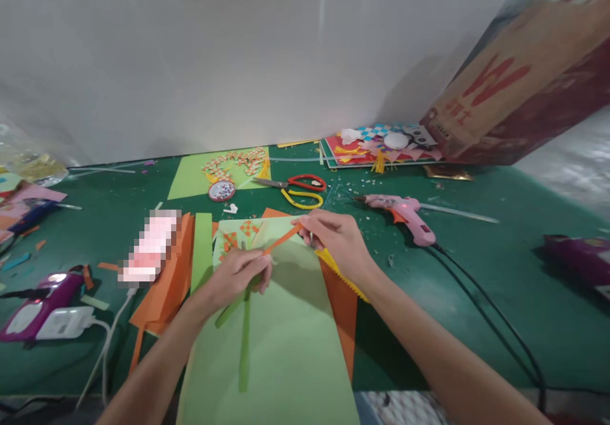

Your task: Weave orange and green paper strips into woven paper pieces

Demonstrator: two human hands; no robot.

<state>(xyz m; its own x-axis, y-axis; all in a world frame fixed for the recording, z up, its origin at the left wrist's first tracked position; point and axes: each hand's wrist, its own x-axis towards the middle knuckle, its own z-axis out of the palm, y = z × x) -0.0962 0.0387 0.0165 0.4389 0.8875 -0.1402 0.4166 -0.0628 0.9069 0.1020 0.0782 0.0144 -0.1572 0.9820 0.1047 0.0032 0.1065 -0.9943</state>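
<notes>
An orange paper strip (284, 239) is stretched between my two hands above a light green sheet (290, 342). My left hand (241, 272) pinches its lower left end, with green strips (244, 342) under and below the fingers. The upper right end is pinched by my right hand (336, 237); a small metallic part shows under those fingers, and a yellow serrated-edged piece (340, 274) runs beneath the hand and wrist. Small orange and green woven pieces (249, 228) lie at the sheet's top left. Orange paper (344, 323) sticks out from under the sheet.
Red-and-yellow-handled scissors (290, 190) lie beyond my hands. A pink glue gun (405, 215) with a trailing cable is at right. Left are a phone (151, 245), folded orange paper (166, 285) and a purple power strip (45, 304). A paper bag (519, 82) stands back right.
</notes>
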